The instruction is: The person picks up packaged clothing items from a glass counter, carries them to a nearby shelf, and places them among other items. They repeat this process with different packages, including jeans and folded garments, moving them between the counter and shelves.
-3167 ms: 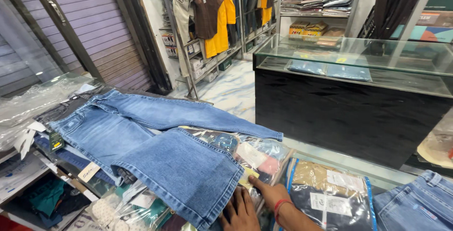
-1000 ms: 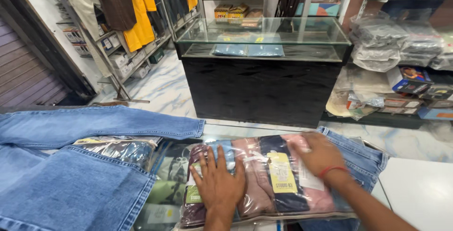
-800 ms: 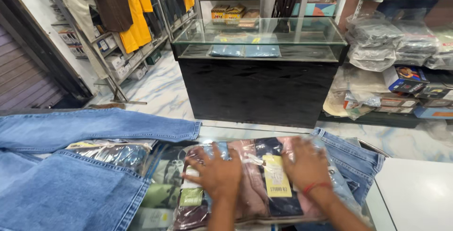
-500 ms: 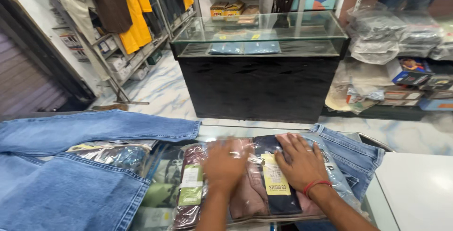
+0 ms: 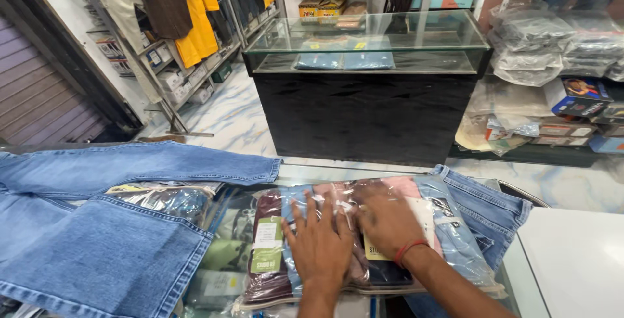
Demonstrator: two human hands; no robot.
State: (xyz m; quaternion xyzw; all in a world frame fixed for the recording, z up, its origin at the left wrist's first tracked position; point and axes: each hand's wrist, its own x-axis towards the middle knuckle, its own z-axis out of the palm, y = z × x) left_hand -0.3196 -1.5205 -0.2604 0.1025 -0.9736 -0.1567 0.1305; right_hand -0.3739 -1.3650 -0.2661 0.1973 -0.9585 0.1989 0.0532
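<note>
Clear clothing packet [image 5: 390, 240], left hand [image 5: 320, 248] now beside right hand [image 5: 390, 224], both flat

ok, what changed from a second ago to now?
The left hand and right hand have drawn together, side by side at the middle of the clear-wrapped clothing pack; before, they were spread apart. Both lie flat, gripping nothing. The spread jeans and glass counter are unchanged.
</note>
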